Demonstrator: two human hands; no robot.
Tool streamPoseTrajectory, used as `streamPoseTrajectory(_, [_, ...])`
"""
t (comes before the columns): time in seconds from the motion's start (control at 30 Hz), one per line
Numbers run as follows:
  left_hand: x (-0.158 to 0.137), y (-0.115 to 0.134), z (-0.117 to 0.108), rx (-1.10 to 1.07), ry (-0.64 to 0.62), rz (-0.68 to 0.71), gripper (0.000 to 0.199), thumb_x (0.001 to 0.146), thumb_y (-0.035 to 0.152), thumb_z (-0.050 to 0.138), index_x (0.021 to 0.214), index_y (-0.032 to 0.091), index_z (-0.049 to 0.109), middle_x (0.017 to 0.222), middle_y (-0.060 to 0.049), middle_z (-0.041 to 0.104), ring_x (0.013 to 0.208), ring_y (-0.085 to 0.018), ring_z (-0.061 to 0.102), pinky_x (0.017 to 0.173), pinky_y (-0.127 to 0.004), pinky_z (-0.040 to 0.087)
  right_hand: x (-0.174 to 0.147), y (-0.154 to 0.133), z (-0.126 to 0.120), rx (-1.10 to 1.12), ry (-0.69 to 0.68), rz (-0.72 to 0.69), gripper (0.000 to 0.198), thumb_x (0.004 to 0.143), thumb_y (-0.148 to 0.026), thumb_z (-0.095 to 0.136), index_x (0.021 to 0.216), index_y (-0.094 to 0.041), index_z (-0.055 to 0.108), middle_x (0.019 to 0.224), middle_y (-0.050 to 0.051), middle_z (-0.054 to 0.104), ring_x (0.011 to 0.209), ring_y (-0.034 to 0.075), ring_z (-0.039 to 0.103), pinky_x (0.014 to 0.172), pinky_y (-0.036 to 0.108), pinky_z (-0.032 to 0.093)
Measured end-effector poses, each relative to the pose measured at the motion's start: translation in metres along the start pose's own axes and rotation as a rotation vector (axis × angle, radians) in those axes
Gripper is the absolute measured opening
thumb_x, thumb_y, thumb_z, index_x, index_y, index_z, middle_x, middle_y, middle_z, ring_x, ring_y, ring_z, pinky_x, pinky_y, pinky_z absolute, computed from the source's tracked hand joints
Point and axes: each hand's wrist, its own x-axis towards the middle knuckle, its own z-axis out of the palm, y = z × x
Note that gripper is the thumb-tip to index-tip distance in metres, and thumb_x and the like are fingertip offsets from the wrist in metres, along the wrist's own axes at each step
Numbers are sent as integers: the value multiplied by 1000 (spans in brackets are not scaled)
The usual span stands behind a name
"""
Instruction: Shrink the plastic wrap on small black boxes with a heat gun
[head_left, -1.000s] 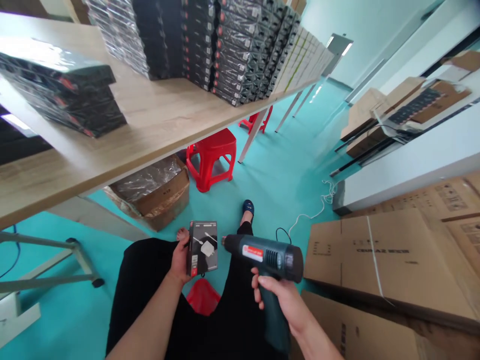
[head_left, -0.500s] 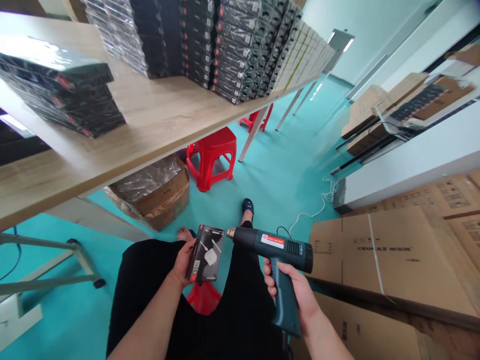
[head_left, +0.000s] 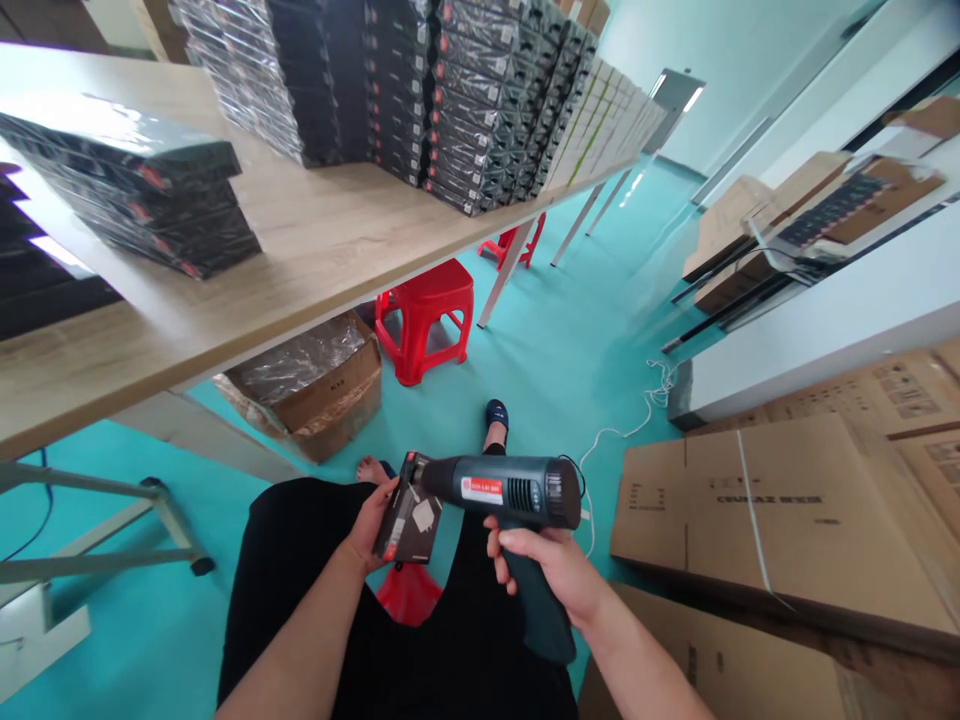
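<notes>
A small black charger box (head_left: 409, 525) with a white adapter and cable printed on its front is tilted above my lap. My left hand (head_left: 373, 522) grips it along its left edge. My right hand (head_left: 536, 560) is wrapped round the handle of a dark green heat gun (head_left: 495, 490) with a red and white label. The nozzle points left, in front of the upper part of the box, and hides some of its print; whether they touch I cannot tell.
On the wooden table (head_left: 322, 215) stand tall stacks of film-wrapped black boxes (head_left: 465, 110) and a shorter stack (head_left: 150, 195). Below are an open carton with clear film (head_left: 322, 390) and a red stool (head_left: 427, 310). Large cartons (head_left: 735, 500) stand at right; a white cord (head_left: 630, 430) crosses the floor.
My right hand has moved the heat gun left, so its nozzle now overlaps the top of the box. The box has tilted somewhat in my left hand. The view has shifted slightly.
</notes>
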Motion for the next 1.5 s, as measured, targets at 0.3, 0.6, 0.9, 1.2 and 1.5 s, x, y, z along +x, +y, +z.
streamPoseTrajectory(0.3, [0,3,2,-35,13,55,38,85,37,56,109,9,66,85,-13,75,80,-30,72,73,-39,56,-15,-13,4,-375,-279,138,16,70,-28,70,75,-12,71,59,2,63,53,13,56,54,28,45])
streamPoseTrajectory(0.6, [0,3,-1,-13,16,113,42,84,40,60,110,9,65,85,-13,75,78,-28,72,71,-38,56,-17,-8,10,-359,-224,96,17,72,-27,68,81,-13,72,61,2,64,54,14,57,54,27,46])
streamPoseTrajectory(0.9, [-1,3,-3,-2,62,126,39,82,38,62,108,9,65,90,-13,74,82,-29,71,73,-41,57,6,-14,20,30,-1,-55,31,75,-32,66,99,-13,66,80,5,67,60,15,62,53,26,50])
streamPoseTrajectory(1.2, [-1,4,-2,7,48,114,38,82,36,62,107,8,66,91,-16,74,88,-33,70,77,-45,56,7,-26,17,5,2,-45,29,75,-29,65,97,-11,65,78,6,67,59,14,62,51,25,50])
streamPoseTrajectory(1.5, [-8,7,0,-18,77,165,32,81,33,63,102,9,67,89,-16,74,85,-32,71,75,-45,57,21,-26,-4,-12,113,-53,27,76,-29,65,95,-11,65,76,6,67,59,14,62,49,25,50])
